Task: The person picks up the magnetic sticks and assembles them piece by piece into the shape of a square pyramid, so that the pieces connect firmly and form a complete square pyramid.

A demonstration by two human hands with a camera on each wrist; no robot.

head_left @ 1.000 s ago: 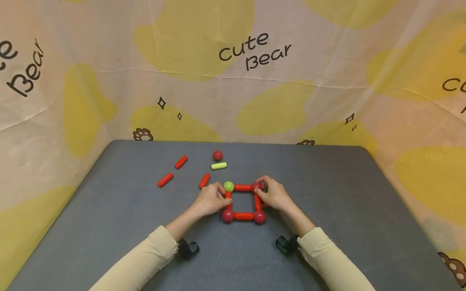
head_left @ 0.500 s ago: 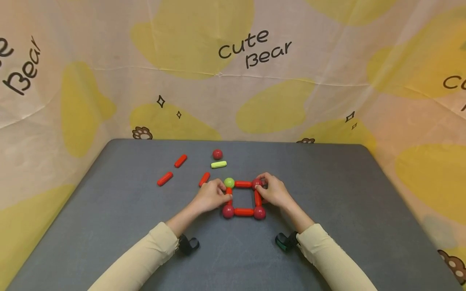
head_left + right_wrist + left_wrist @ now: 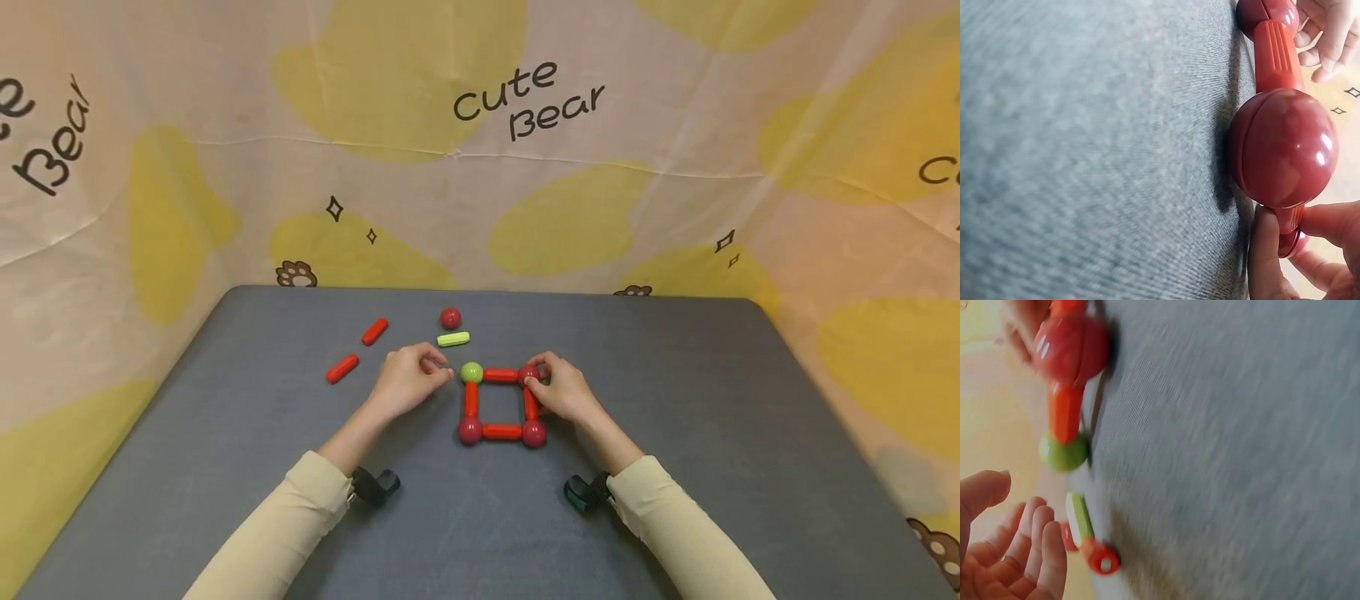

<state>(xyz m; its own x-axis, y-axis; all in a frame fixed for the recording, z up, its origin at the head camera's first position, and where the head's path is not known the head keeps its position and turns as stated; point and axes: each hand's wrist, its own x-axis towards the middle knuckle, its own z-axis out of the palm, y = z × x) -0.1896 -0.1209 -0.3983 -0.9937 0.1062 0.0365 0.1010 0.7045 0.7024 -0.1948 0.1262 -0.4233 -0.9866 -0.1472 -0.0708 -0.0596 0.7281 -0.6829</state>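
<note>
A square of red rods and balls lies on the table, with a green ball (image 3: pixel 472 372) at its far left corner and red balls at the others. The right hand (image 3: pixel 566 390) pinches the square's right side near the far right red ball (image 3: pixel 528 375); in the right wrist view its fingers (image 3: pixel 1266 250) lie around a red rod behind the near red ball (image 3: pixel 1284 149). Left of the square, the left hand (image 3: pixel 407 379) is off it, fingers apart and relaxed. The left wrist view shows that hand (image 3: pixel 1013 550) holding nothing, beside a red rod's end (image 3: pixel 1105 560).
Beyond the square lie a loose red ball (image 3: pixel 451 317) and a light green rod (image 3: pixel 453 339). Two red rods (image 3: pixel 342 368) lie at the far left. A printed cloth (image 3: pixel 420 192) stands behind the grey table (image 3: pixel 675 400).
The left hand has let go of the square's left side and moved left, over where a loose red rod lay. The square has shifted slightly away; the right hand keeps its hold.
</note>
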